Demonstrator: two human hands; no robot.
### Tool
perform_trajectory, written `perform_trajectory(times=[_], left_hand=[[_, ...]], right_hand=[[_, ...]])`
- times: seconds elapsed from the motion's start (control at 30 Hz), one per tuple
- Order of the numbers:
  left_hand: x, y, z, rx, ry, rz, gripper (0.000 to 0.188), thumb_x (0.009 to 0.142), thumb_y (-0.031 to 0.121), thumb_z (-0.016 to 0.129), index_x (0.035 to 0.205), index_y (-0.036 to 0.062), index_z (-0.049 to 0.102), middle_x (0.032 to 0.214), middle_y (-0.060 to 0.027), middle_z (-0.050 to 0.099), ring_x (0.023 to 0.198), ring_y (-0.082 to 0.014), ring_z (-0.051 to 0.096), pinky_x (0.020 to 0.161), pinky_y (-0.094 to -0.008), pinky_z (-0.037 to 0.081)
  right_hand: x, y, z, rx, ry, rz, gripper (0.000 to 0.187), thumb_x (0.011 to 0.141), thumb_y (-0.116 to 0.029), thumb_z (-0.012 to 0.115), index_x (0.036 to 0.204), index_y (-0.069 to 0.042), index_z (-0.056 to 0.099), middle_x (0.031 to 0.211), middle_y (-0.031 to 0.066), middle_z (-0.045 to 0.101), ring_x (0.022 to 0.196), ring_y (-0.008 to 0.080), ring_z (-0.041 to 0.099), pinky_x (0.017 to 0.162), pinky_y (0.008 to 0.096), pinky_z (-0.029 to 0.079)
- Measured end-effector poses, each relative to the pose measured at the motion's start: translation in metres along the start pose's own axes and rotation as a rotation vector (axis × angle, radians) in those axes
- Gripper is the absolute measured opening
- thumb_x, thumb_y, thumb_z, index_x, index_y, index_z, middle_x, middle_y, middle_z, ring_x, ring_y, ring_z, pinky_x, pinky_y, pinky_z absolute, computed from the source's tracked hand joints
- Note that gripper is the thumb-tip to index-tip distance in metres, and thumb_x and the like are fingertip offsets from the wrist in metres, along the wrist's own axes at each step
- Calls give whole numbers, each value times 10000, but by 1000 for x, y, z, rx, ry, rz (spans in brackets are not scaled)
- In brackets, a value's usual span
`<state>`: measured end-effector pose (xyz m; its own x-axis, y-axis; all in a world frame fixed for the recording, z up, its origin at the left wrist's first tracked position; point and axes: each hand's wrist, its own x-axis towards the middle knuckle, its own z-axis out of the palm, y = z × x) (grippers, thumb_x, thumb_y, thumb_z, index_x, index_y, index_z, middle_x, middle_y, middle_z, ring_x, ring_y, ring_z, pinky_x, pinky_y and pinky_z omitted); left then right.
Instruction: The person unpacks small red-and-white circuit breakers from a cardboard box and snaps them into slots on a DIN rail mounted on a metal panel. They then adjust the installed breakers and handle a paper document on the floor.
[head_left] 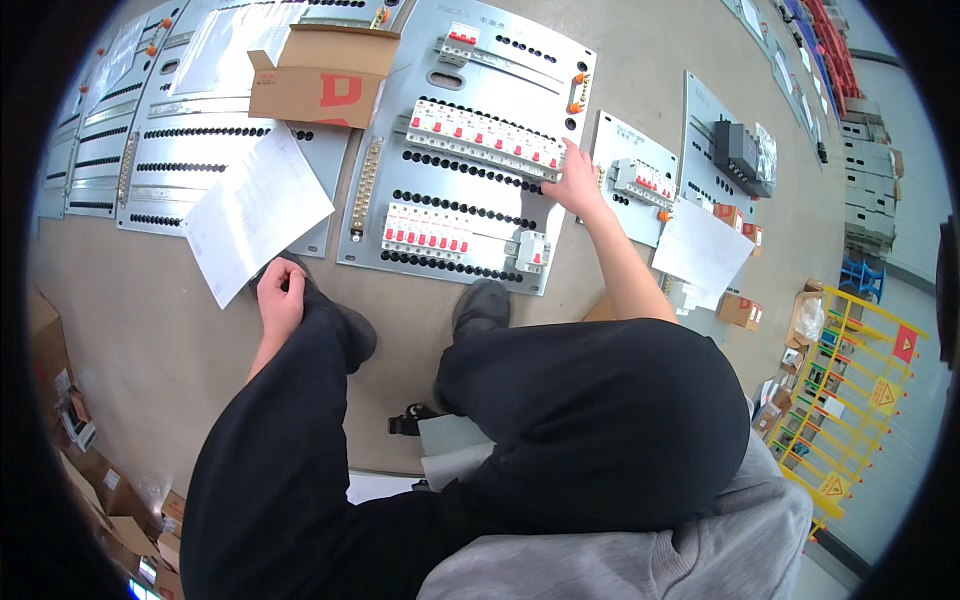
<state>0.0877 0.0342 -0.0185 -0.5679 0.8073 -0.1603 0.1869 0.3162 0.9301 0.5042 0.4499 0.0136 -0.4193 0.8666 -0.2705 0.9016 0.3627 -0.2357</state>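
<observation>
1. Nearest the camera are the person's knees in black trousers (560, 420), seated or crouched over a floor (150, 330), with a grey top (700, 550) at the lower edge.
2. The left hand (280, 296) rests on the left shin, fingers curled in loosely, holding nothing, just beside the lower corner of a paper sheet (255, 212).
3. The sheet lies partly over a grey panel (180, 150); a cardboard box (320, 80) sits beyond it.
4. The middle panel (395, 190) lies flat ahead of the shoes and carries two rows of breakers.
5. The lower row (430, 230) lies nearer the feet.
6. The right hand (575, 185) reaches forward, fingers pressed on the right end of the upper row (485, 135); whether it grips a breaker I cannot tell.
7. Further right lie a small panel (635, 180) and another sheet (700, 248).
</observation>
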Motion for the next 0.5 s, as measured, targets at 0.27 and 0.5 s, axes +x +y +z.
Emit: perform_trajectory(times=[0.27,0.5], left_hand=[[-4,7,-2,51,16,10,101,1021,5,643,922,-12,646,846,-40,644,771,-120,582,724,-278,477],[-26,24,-4,176,240,186,61,996,-23,648,942,0,665,893,-74,652,804,-189,619,747,-312,502]], right_hand=[[-44,39,72,284,223,-85,816,887,-305,824,1538,12,448,1455,221,498,1369,416,446,1215,516,389],[-53,44,79,279,294,-108,639,982,-312,759,1480,16,527,1540,240,463,1422,448,409,1252,527,349]])
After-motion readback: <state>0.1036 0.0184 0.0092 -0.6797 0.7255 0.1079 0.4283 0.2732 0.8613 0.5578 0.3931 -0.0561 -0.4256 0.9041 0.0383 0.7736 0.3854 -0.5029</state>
